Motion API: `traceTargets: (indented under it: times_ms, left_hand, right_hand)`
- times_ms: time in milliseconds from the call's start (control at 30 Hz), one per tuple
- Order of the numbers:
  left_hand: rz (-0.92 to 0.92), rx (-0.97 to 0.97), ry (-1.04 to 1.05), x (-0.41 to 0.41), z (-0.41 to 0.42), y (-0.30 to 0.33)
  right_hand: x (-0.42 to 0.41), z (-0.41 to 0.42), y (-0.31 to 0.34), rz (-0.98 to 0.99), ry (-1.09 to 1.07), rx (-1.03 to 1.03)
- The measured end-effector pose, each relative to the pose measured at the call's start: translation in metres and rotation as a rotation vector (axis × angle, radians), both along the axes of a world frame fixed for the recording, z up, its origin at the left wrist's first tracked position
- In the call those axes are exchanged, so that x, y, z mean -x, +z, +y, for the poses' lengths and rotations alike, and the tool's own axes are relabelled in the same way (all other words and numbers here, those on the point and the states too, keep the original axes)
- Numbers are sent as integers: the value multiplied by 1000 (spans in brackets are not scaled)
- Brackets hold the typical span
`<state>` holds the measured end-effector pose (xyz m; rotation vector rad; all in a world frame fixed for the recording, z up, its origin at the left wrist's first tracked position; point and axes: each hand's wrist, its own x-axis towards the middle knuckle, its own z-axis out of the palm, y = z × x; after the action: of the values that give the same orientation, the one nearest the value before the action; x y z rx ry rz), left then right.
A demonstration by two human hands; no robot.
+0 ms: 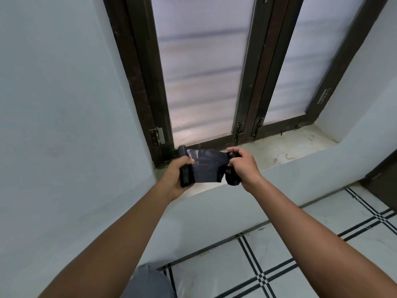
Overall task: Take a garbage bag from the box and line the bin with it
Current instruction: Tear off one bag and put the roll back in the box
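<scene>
A black garbage bag point(206, 166) is stretched flat between both hands above the window sill. My left hand point(176, 175) grips a dark roll of bags point(184, 164) at the sheet's left end. My right hand point(240, 166) clutches the bunched right end of the black plastic. A small green spot shows under the left hand at the sill's corner; I cannot tell what it is. No box and no bin are in view.
A stone window sill point(290, 147) runs below a dark-framed window with frosted panes point(204, 82). Pale walls stand left and below the sill. White floor tiles with black lines point(279, 265) lie at lower right. A dark door edge point(384, 181) is at far right.
</scene>
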<state>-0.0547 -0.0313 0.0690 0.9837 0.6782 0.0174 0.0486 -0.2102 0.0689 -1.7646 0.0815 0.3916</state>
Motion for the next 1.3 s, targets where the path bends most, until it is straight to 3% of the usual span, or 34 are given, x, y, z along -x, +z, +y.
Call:
traceTargets:
  times_ms: [200,367,533,833,1067,1200,1300]
  left_hand:
    - [25,-55,-48,1,3,-1]
    - [42,-137,-84,-1,-3,-4]
    - [37,-190,-102,-1,-5,0]
    - [36,-257,-173,3,-8,4]
    - [8,-214,-160,3,-11,7]
    - [29,-311,-162,2,-10,4]
    - [-2,-298,-157,2,-12,3]
  right_hand:
    - [7,-9,8,-69,-56,67]
    - [13,-5,12,-106,139,219]
    - [21,5,19,-126,181,327]
    - [21,11,9,15,294,-40]
    - [33,10,7,-136,339,-139]
    - [32,12,1,-139,270,-153]
    - [34,17,-3,-186,151,-47]
